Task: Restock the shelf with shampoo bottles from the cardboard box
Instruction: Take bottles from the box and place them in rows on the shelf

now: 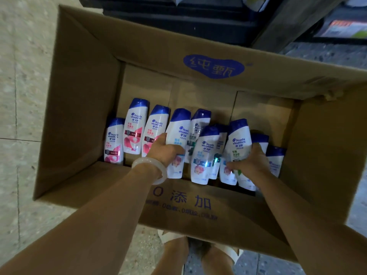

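An open cardboard box [83,100] sits on the floor with several white shampoo bottles with blue caps inside, lying in a row. My left hand [164,150], a pale bangle on its wrist, grips a blue-label bottle [178,130] near the middle of the row. My right hand [250,162] holds a green-label bottle [237,141] further right, fingers curled round its lower body. Pink-label bottles [135,128] lie untouched at the left of the row.
A dark shelf unit base [198,18] stands just beyond the box's far flap. Packaged goods [341,28] sit on a low shelf at the top right. Tiled floor [23,96] lies to the left. My sandalled feet [198,253] are under the box's near flap.
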{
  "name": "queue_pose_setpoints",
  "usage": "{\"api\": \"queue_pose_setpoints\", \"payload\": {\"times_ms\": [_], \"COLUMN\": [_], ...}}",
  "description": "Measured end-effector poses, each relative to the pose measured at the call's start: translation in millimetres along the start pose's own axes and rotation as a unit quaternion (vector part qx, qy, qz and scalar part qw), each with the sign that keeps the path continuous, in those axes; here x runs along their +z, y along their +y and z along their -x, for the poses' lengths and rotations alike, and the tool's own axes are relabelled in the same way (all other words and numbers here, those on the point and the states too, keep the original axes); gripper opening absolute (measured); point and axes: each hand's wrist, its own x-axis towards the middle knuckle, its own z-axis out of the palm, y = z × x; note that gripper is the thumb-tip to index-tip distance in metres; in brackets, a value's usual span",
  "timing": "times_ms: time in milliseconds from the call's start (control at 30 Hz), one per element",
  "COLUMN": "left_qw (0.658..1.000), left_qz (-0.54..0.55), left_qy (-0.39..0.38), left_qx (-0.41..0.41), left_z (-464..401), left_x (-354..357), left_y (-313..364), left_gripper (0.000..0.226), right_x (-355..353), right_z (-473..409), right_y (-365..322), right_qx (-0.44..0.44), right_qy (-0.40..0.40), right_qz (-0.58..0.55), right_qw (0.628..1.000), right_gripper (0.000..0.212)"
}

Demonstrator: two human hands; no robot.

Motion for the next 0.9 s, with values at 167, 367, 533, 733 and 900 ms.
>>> {"api": "queue_pose_setpoints", "payload": {"times_ms": [167, 367, 533, 733, 900], "left_qw": [1.0, 1.0, 1.0, 1.0, 1.0], "left_qz": [0.001, -0.018, -0.019, 0.002, 0.026], "left_qy": [0.008, -0.008, -0.008, -0.004, -0.001], "left_qx": [-0.004, -0.009, -0.005, 0.02, 0.01], "left_z": [-7, 1, -2, -16, -22], "left_x": [-6, -7, -5, -7, -12], "left_y": [-15, -20, -15, -14, -18], "left_gripper": [0.048, 0.038, 0.042, 0.042, 0.042], "right_x": [24, 21, 49, 92, 87], "right_z": [-6, 6, 25, 6, 2], "right_y": [16, 9, -16, -34, -31], "right_qx": [0.005, -0.012, -0.175, 0.005, 0.004], "right_qy": [0.038, 0.134, 0.083, 0.026, -0.004], "right_qz": [-0.027, 0.109, 0.123, 0.003, -0.02], "right_qw": [0.999, 0.985, 0.973, 1.0, 1.0], "right_gripper": [0.051, 0.093, 0.071, 0.095, 0.085]}}
